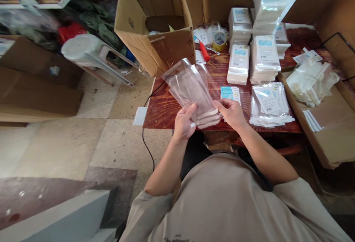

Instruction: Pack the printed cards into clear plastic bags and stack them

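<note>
Several clear plastic bags [191, 86] fan out between my hands above the table's front edge, their pale sealing strips towards me. My left hand [185, 120] grips their left side, thumb on top. At the right corner of the strips, the thumb and fingers of my right hand [231, 113] pinch the bags. Just beyond my right hand lie several blue and white printed cards [230, 93], overlapping on the table. To the right is a spread pile of bags with cards in them [269, 103].
Stacks of packed bags [264, 59] stand at the back right of the dark red table [163, 103]. An open cardboard box [172, 47] is at the back left, near a tape roll [219, 39] and a red-handled tool [204, 51]. A cardboard tray [332, 127] borders the right; a white stool [83, 49] stands left.
</note>
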A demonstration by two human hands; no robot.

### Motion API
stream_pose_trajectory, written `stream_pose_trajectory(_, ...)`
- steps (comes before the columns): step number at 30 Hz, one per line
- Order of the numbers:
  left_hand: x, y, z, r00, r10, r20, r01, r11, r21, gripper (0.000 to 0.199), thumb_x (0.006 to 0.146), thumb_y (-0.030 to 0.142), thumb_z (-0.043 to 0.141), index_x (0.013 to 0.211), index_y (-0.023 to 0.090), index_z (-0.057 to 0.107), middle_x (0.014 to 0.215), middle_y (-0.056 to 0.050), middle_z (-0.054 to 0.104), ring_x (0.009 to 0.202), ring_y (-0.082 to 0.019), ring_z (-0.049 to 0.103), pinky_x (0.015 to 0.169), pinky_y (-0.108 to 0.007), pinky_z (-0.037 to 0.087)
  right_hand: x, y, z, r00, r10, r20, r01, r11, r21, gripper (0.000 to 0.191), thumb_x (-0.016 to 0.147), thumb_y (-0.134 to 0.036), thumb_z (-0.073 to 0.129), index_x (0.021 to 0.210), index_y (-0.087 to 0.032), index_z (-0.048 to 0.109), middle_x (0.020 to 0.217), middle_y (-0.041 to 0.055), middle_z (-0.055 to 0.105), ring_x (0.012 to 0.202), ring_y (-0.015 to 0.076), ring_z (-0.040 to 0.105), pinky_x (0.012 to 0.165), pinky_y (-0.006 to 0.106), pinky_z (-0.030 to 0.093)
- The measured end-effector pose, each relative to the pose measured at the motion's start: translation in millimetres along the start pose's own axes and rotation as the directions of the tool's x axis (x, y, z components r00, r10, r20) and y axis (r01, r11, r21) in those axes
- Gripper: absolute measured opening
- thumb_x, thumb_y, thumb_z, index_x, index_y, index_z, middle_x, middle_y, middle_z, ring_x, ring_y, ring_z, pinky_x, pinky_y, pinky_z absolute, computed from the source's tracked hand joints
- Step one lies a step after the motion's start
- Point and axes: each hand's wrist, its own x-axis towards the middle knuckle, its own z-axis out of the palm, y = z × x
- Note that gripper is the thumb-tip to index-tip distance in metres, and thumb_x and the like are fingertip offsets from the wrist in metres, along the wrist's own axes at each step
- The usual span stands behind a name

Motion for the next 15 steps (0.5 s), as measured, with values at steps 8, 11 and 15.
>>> stream_pose_trajectory(8, -4.9, -2.7, 14.4, 0.998, 0.021, -0.055, -0.018, 0.999, 0.051, 0.046, 0.065, 0.043, 0.103, 0.09, 0.013, 0.079, 0.086, -0.006, 0.079, 0.077, -0.019, 0.077, 0.082, -0.034, 0.063, -3.8, -4.7, 2.0, 0.946, -0.269, -0.18, 0.219, 0.942, -0.255, 0.04, 0.09, -0.059, 0.08, 0.105, -0.022, 0.075, 0.102, 0.0059, 0.075, 0.085, 0.0185, 0.066, 0.068, 0.029, 0.051)
stream_pose_trajectory(11, -7.9, -3.6, 16.7, 0.999, 0.019, -0.031, -0.017, 0.998, 0.068, 0.046, 0.067, 0.043, 0.102, 0.095, 0.014, 0.081, 0.092, -0.009, 0.081, 0.084, -0.022, 0.079, 0.088, -0.038, 0.064, 0.1, -10.2, 3.0, 0.965, -0.211, -0.154, 0.157, 0.94, -0.304, 0.037, 0.087, -0.057, 0.084, 0.089, -0.022, 0.074, 0.084, 0.0018, 0.072, 0.073, 0.0169, 0.063, 0.071, 0.03, 0.052)
stream_pose_trajectory(15, -8.5, -4.7, 14.8, 0.998, 0.02, -0.063, -0.015, 0.997, 0.074, 0.046, 0.067, 0.045, 0.102, 0.094, 0.014, 0.081, 0.094, -0.009, 0.082, 0.08, -0.021, 0.078, 0.084, -0.037, 0.065, 3.9, -8.0, 0.0, 0.958, -0.25, -0.137, 0.198, 0.93, -0.311, 0.032, 0.098, -0.054, 0.071, 0.095, -0.024, 0.081, 0.092, 0.0042, 0.078, 0.085, 0.0217, 0.071, 0.084, 0.036, 0.058)
